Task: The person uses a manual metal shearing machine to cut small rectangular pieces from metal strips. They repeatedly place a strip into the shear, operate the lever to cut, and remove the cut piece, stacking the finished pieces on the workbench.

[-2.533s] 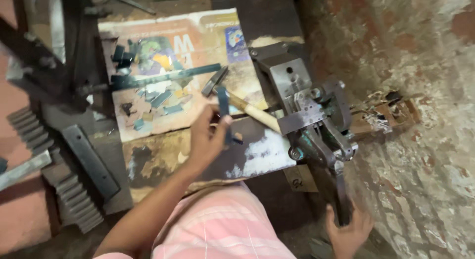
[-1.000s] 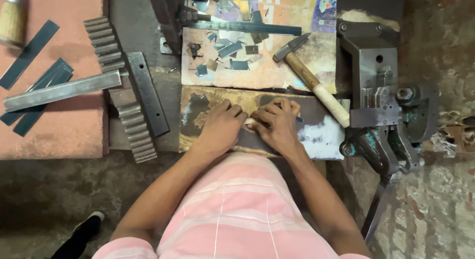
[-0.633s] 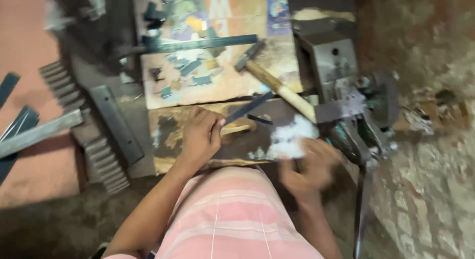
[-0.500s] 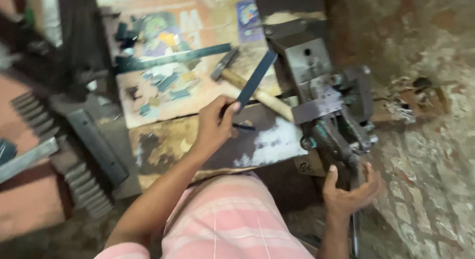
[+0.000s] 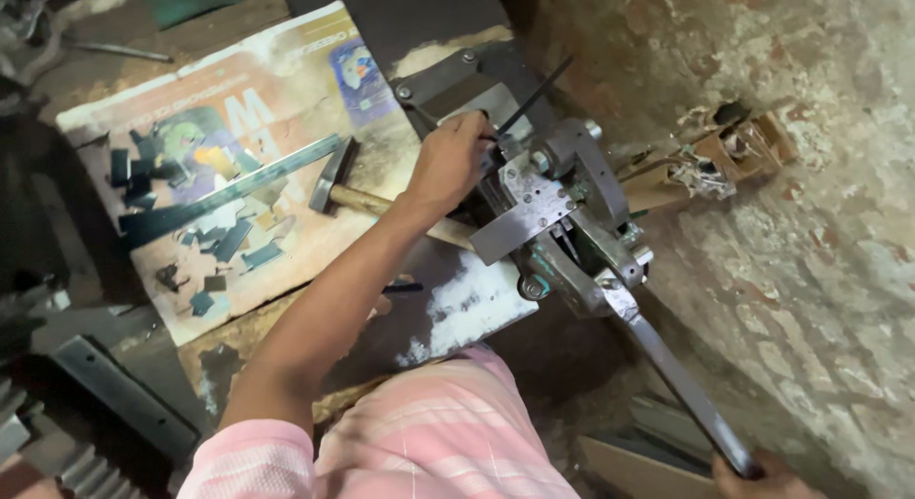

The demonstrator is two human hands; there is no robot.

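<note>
Closely seen, left fingers (image 5: 477, 137): curled shut on a thin dark metal strip (image 5: 534, 97), which is pinched at its lower end and slants up and to the right out of the machine.
Left hand (image 5: 448, 165): laid over the top of the grey lever shear (image 5: 543, 189), the arm stretched across the table.
Right hand (image 5: 762, 480): seen only in part at the bottom edge; it is closed round the end of the long lever handle (image 5: 681, 385), though how tightly the fingers are closed cannot be told.
Lever handle: slanted down and to the right from the shear's body.
Hammer (image 5: 355, 192): laid on the table just left of the shear, its wooden shaft passing under the left wrist.
Printed sheet (image 5: 276, 108): a large, pale, rectangular poster with blue, green and yellow patches, spread flat on the table to the left; small dark metal offcuts (image 5: 214, 237) are scattered over it, and a long flat metal bar (image 5: 229, 189) is laid across it.
Torn cardboard box (image 5: 710, 161): brown, lying against the wall to the right of the shear.
Table (image 5: 457, 313): dark, worn, with a white smeared patch near the front edge.
Wall (image 5: 820, 232): rough, mottled, with flaking plaster, to the right.
</note>
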